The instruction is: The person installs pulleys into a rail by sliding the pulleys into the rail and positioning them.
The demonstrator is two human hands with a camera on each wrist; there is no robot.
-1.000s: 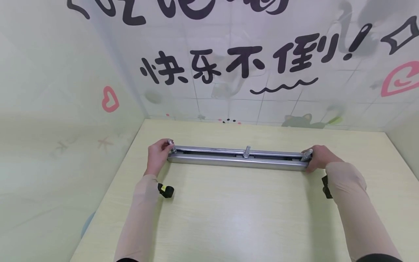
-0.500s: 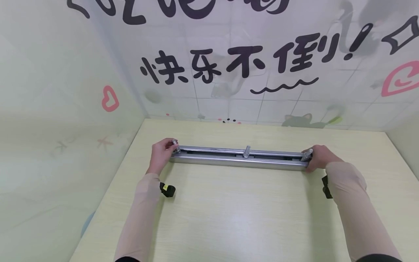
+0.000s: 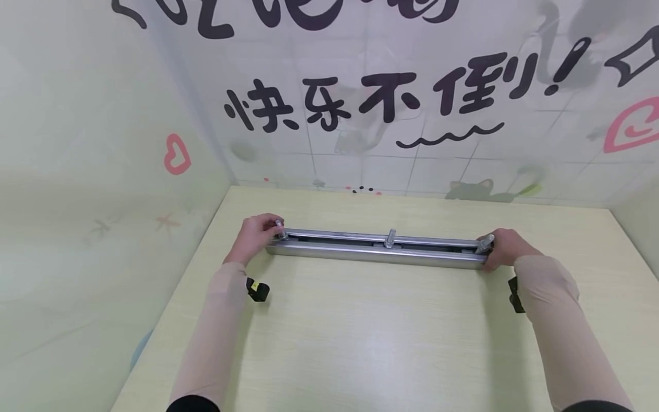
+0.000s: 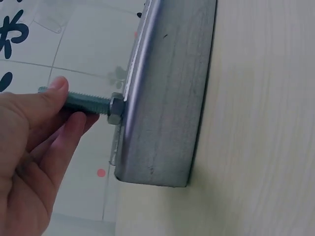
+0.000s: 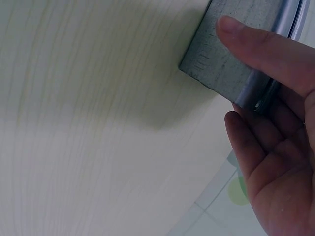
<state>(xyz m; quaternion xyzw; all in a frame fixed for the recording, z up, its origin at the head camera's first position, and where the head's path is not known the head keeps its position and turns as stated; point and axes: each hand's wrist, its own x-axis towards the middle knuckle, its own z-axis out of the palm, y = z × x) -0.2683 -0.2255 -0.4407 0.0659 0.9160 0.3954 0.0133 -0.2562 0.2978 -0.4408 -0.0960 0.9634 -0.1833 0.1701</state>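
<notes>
A long slotted metal channel (image 3: 350, 252) lies across the table, its open slot facing up. At its left end, my left hand (image 3: 253, 236) pinches a threaded bolt (image 4: 83, 102) between thumb and fingers. A hex nut (image 4: 116, 109) sits at the bolt's base against the channel's lip. My right hand (image 3: 509, 247) grips the channel's right end, thumb on the near side wall and fingers toward the slotted side in the right wrist view. A second bolt (image 3: 390, 237) stands in the slot's middle, and a third bolt (image 3: 485, 243) leans beside the right hand.
The pale wood-grain table (image 3: 370, 326) meets a back wall (image 3: 360, 131) with black lettering and drawings. A side wall (image 3: 92, 200) closes off the left. Small black wrist cameras, such as the left camera (image 3: 258, 290), hang by both forearms.
My left hand and the bolt it pinches have shifted a little to the right along the slot, and the left wrist has turned slightly. The right hand keeps its hold on the channel's end.
</notes>
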